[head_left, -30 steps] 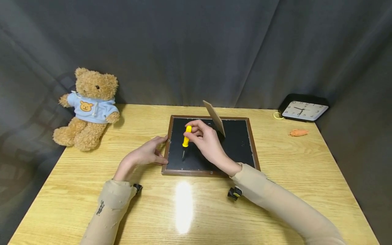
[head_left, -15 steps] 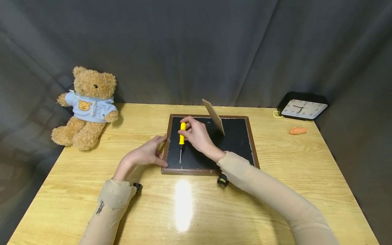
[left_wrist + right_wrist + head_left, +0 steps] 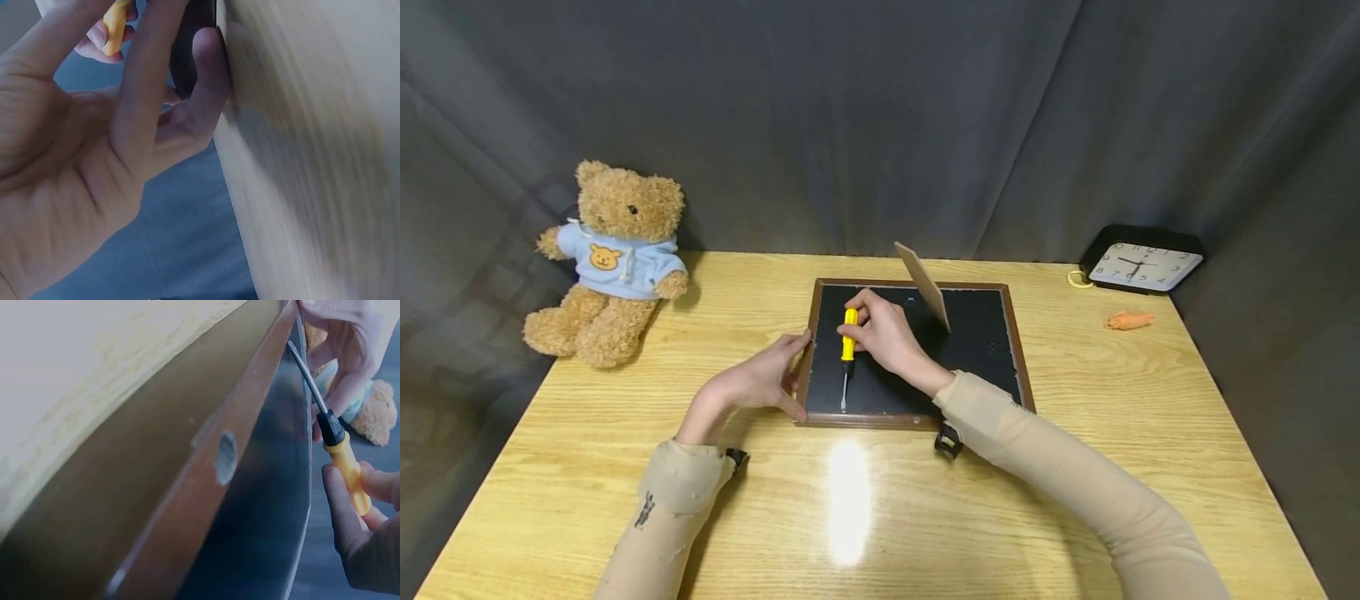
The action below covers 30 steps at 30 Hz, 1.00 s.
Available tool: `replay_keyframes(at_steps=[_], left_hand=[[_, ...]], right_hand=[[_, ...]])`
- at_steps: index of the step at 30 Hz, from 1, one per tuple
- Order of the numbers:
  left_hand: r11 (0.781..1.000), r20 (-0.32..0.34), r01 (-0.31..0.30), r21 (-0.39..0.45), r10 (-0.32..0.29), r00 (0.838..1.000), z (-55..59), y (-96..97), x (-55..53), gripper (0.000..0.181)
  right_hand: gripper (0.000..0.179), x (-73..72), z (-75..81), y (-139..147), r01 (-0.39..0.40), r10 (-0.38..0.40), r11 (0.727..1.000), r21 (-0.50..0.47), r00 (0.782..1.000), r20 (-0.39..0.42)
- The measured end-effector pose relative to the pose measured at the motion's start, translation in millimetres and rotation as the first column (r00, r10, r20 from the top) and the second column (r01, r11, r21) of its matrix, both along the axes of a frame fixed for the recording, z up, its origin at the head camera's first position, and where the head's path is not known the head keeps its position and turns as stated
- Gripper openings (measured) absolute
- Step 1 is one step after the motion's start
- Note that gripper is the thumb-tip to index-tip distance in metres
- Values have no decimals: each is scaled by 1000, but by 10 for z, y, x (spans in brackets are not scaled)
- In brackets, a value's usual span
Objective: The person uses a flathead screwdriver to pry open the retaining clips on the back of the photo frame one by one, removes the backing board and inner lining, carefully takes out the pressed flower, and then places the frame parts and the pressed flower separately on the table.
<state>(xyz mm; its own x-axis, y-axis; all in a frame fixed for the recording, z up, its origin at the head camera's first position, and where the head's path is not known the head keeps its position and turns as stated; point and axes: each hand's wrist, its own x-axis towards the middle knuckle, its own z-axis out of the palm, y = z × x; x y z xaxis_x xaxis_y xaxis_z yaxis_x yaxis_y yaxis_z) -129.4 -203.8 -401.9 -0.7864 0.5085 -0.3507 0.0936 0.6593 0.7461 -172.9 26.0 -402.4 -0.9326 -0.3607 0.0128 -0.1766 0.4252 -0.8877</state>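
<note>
A picture frame (image 3: 880,421) with a brown rim lies face down, its black backing (image 3: 981,367) upward and a tan easel stand (image 3: 922,287) raised from it. Along its left side my left hand (image 3: 752,383) rests spread, fingers touching the left rail and thumb at the near-left corner. My right hand (image 3: 891,337) pinches the yellow handle of a flat-tip screwdriver (image 3: 848,346) over the backing's left part. Its tip points at the near edge of the backing. In the right wrist view the screwdriver shaft (image 3: 308,378) reaches close to the rim; whether it touches is unclear.
At the table's (image 3: 737,517) back left sits a teddy bear (image 3: 617,267) in a blue hoodie. A black-cased clock (image 3: 1146,265) stands back right, with a small orange object (image 3: 1130,320) in front of it. Dark curtain (image 3: 820,125) hangs behind.
My right hand has shifted left with the screwdriver, and its tip has come down toward the near edge. My left thumb has slid toward me to the frame's corner.
</note>
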Motion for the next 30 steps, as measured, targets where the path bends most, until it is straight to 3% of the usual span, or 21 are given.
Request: replay_keyframes(at_steps=[15,30], left_hand=[[1000,-15,-4,-30,4,1000,45,32,26,127],[999,-9,4,-44,-4,1000,9,11,-6,126]], right_hand=[[38,-6,-3,-6,9,-10,1000,22,1000,7],[40,-32,-10,1,10,-11,999,39,999,33]])
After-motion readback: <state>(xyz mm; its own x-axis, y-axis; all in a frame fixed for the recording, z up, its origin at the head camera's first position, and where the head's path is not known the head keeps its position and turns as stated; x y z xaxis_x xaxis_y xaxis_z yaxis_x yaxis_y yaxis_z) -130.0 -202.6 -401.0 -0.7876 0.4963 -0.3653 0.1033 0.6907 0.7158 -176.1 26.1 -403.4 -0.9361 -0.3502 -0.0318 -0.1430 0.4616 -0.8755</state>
